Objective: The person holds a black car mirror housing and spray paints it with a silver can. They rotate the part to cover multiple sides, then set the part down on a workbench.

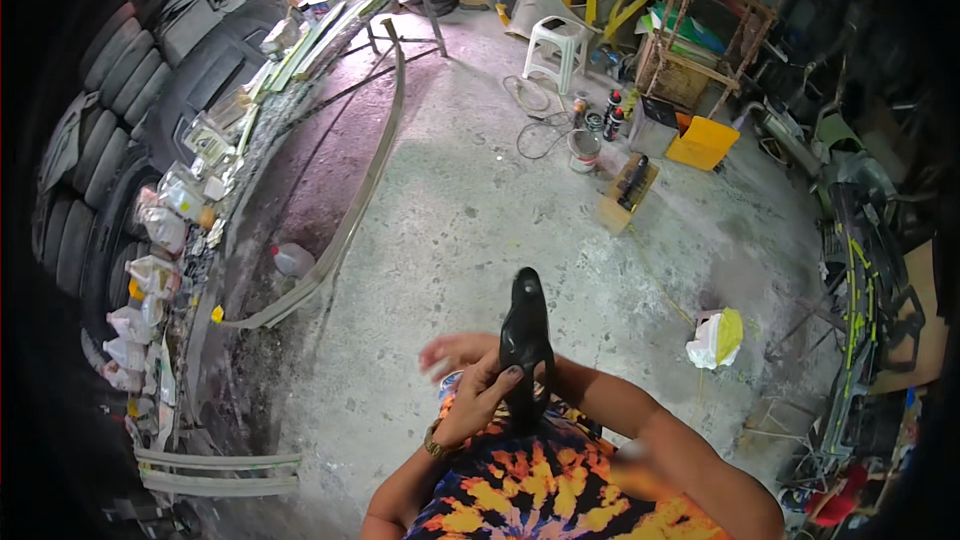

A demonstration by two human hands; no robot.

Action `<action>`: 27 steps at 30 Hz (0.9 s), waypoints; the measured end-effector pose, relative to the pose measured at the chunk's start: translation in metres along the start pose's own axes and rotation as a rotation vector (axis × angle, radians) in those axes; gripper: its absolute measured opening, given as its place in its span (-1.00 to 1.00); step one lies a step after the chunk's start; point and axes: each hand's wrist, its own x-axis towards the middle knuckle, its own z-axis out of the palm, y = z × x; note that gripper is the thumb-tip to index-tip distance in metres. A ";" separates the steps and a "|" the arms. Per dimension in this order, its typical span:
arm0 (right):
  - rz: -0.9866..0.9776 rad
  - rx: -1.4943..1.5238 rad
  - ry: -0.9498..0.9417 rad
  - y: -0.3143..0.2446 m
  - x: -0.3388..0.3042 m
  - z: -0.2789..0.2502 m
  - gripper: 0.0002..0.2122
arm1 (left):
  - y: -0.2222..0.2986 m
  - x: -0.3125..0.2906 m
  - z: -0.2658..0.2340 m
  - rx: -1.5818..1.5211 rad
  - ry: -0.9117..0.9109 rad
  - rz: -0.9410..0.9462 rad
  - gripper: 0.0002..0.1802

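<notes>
Near the front of my body, my left hand [478, 402], with a watch on its wrist, grips a long glossy black part [527, 320]. It looks like plastic, narrows toward a rounded top with a small hole, and stands nearly upright. My thumb lies across its lower face. My right forearm crosses behind the part from the right. The right hand [458, 348] shows to the left of the part, blurred by motion, its fingers stretched out with nothing visible in them. The lower end of the part rests close to my tie-dye shirt [540, 475].
A long curved strip [370, 190] stands on the concrete floor to the left, beside a cluttered workbench [240, 175]. Ahead are a white stool [556, 52], a can [584, 151], and a tool on a board [632, 185]. A white-and-yellow bundle [715, 338] lies right.
</notes>
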 end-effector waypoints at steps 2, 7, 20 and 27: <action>0.040 -0.102 -0.065 -0.011 0.012 -0.010 -0.60 | -0.017 0.025 -0.013 0.157 0.118 0.040 -0.68; 0.096 -0.267 -0.055 -0.040 0.038 -0.077 -0.59 | 0.010 0.115 -0.058 0.179 0.062 -0.064 -0.52; 0.027 -0.599 -0.166 -0.151 0.203 -0.247 -0.55 | 0.178 0.503 -0.125 1.058 -0.327 0.255 -0.33; 0.311 -0.338 -0.080 -0.320 0.231 -0.239 -0.41 | 0.187 0.657 -0.232 1.151 0.097 0.706 -0.50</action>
